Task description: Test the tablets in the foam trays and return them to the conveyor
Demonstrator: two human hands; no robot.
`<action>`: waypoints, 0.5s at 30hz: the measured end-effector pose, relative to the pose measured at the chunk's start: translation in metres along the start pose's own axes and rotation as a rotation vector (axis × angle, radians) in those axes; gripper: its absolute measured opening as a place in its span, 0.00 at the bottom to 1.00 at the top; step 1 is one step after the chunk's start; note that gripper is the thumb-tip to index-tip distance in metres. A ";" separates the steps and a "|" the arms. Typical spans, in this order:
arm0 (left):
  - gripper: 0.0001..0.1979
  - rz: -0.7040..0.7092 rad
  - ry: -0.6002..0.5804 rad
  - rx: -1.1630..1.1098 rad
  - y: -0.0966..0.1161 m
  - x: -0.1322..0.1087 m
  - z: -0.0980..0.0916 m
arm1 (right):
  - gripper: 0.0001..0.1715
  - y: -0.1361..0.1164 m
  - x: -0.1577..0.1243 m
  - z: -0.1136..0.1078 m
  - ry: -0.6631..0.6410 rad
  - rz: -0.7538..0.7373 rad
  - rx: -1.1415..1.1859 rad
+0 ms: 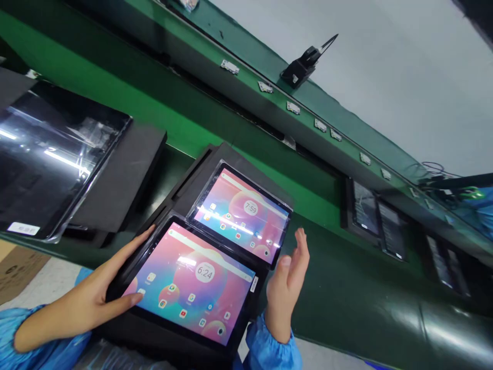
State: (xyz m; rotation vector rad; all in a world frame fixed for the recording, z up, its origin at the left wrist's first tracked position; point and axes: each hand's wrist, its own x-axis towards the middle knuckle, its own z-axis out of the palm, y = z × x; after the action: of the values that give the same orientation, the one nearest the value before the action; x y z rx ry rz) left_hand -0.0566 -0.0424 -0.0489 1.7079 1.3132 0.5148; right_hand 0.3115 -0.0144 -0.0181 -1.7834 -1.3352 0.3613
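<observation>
- Front tablet [185, 285]: lower middle of view, just past 6 o'clock, tilted; screen lit, clock reading 6:24, small white label [254, 284] at its 3 o'clock edge. Directions below run from this tablet.
- Left hand [90, 295]: 9 o'clock, gripping the tablet's side, thumb over the glass, fingers along the edge.
- Right hand [287, 282]: 3 o'clock, open, near the tablet edge, fingers raised, nothing held.
- Rear tablet [241, 218]: 1 o'clock, lit, reads 7:59, on a black tray [246, 167]; its near edge close against the front tablet, contact or overlap unclear.
- Large dark-screened device [57, 164]: 10 o'clock, on black slabs [134, 174].
- Black adapter [298, 69]: 1 o'clock, far up on the green shelf [262, 56].
</observation>
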 end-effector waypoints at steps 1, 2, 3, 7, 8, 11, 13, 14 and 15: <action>0.45 0.002 0.008 0.015 -0.002 -0.001 0.001 | 0.31 0.012 -0.007 0.002 0.054 0.094 0.049; 0.44 0.004 0.016 0.021 -0.005 -0.001 0.002 | 0.32 0.023 -0.013 0.004 0.084 0.179 0.107; 0.42 0.017 0.025 0.012 -0.009 -0.001 0.003 | 0.33 0.033 -0.018 0.008 0.088 0.255 0.169; 0.30 0.039 0.117 -0.099 -0.021 0.010 0.004 | 0.35 0.057 -0.027 0.020 -0.037 0.406 0.402; 0.30 0.042 0.137 -0.116 -0.023 0.013 0.006 | 0.36 0.060 -0.026 0.021 -0.065 0.401 0.449; 0.31 0.061 0.147 -0.124 -0.025 0.016 0.014 | 0.38 0.063 -0.013 0.022 -0.105 0.339 0.523; 0.32 0.058 0.142 -0.130 -0.025 0.014 0.021 | 0.39 0.062 -0.003 0.021 -0.120 0.301 0.508; 0.32 0.054 0.140 -0.138 -0.024 0.013 0.023 | 0.39 0.061 0.002 0.020 -0.131 0.290 0.492; 0.32 0.051 0.140 -0.145 -0.022 0.013 0.025 | 0.39 0.060 0.006 0.019 -0.135 0.288 0.471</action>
State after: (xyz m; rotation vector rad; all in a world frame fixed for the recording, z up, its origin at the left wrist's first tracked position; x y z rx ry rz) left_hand -0.0455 -0.0398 -0.0826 1.6122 1.2996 0.7533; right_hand 0.3391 -0.0037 -0.0736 -1.5636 -0.9750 0.8905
